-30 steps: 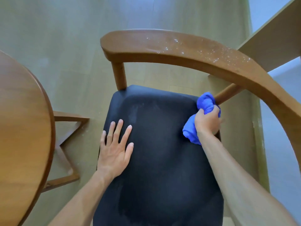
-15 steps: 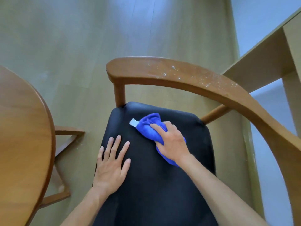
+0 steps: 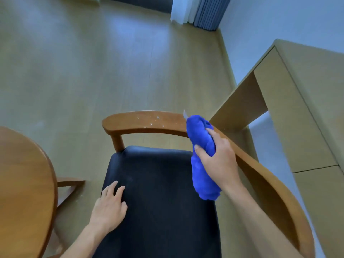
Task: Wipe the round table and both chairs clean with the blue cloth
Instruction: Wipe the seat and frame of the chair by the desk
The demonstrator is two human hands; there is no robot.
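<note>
A wooden chair with a black padded seat (image 3: 162, 192) stands below me. Its curved backrest rail (image 3: 141, 121) carries white specks on top. My right hand (image 3: 217, 159) grips the bunched blue cloth (image 3: 201, 146), lifted off the seat and held against the right part of the rail. The cloth hangs down past my wrist. My left hand (image 3: 109, 207) rests on the seat's left edge with fingers relaxed. The round wooden table (image 3: 24, 183) shows its edge at the left.
A light wooden desk or cabinet (image 3: 301, 108) stands close to the chair's right side. The table's leg frame (image 3: 68, 185) is between table and chair. Pale wood floor (image 3: 93, 62) stretches ahead to a curtain (image 3: 197, 10) at the far wall.
My right hand lifted the blue cloth from the seat's middle up to the right part of the backrest rail. My left hand slid toward the seat's left edge. The view tilted up.
</note>
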